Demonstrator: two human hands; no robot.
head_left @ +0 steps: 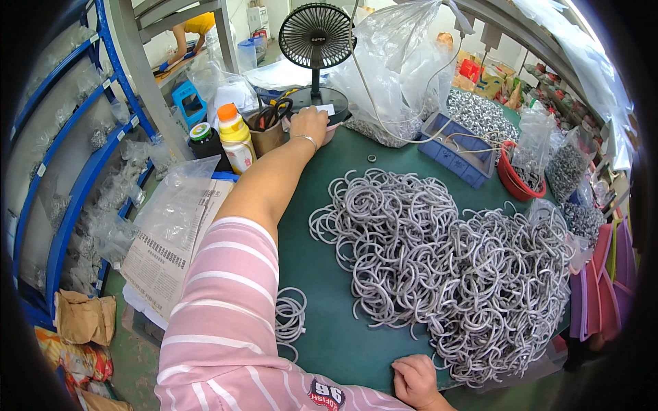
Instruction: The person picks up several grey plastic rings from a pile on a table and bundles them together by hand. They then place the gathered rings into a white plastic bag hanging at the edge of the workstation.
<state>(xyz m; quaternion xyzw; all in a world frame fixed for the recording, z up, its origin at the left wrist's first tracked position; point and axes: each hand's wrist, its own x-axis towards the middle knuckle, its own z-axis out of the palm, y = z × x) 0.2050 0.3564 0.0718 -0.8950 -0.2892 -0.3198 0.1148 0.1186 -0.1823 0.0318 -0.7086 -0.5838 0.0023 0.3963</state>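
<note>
My left arm stretches forward over the green table [301,267]. At its end my left hand [310,125] is curled down at the front of the black desk fan [316,41], beside its base. Its fingertips are hidden, and a small pinkish container [332,131] shows partly under it. Low in the view, my right hand [415,381] rests at the table's near edge with fingers curled in and nothing seen in them. Just beyond it spreads a large heap of grey curved rings [452,267], many with a gap. A smaller group of rings [290,316] lies by my left sleeve.
An orange-capped yellow bottle [235,137], a dark bottle [208,145] and a brown holder with scissors [268,133] stand left of the fan. Newspaper [164,257] lies at left. Behind the heap are a blue bin [456,152], a red basket [519,179] and a plastic bag [391,75].
</note>
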